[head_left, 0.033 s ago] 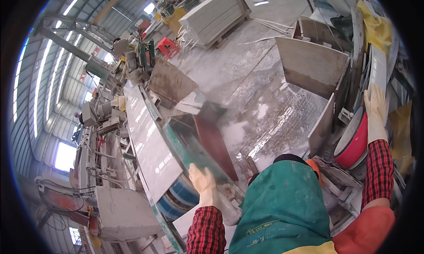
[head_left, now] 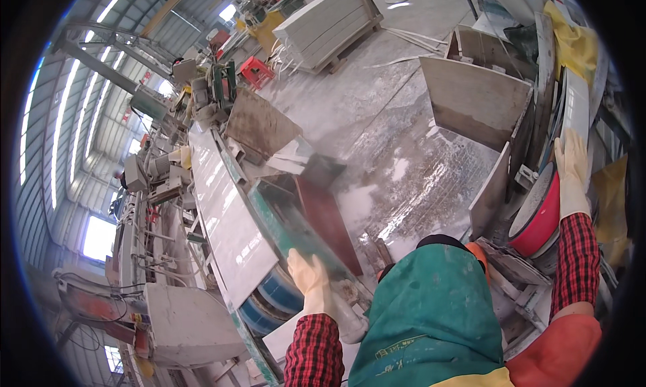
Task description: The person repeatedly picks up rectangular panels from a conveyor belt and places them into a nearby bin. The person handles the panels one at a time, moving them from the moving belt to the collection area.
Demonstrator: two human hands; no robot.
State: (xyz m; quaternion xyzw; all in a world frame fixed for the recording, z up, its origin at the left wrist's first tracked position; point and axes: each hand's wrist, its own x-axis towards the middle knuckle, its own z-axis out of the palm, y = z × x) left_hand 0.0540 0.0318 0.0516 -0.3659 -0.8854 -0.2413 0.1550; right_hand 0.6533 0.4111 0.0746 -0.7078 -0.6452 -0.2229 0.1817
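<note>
My left hand point(head_left: 308, 279), in a pale cream glove, is stretched out with nothing seen in its grip. It is beside a blue-sided wheel point(head_left: 281, 291) and the blurred green panel point(head_left: 293, 219); whether it touches either is unclear. A glossy pale slab point(head_left: 232, 219) lies lengthwise over the blue wheel. At the far right, my right hand point(head_left: 572, 162), gloved likewise, lies with fingers extended along a narrow white strip point(head_left: 576, 104). Just left of that wrist is a red-rimmed wheel point(head_left: 538, 215). Its palm side is hidden.
Upright brown-grey boards point(head_left: 474, 94) stand ahead on the right, a dark red panel point(head_left: 326, 219) near the middle. The wet floor point(head_left: 404, 185) has pale residue on it. A stack of pale slabs point(head_left: 330, 27) and a red stool point(head_left: 256, 72) are farther off.
</note>
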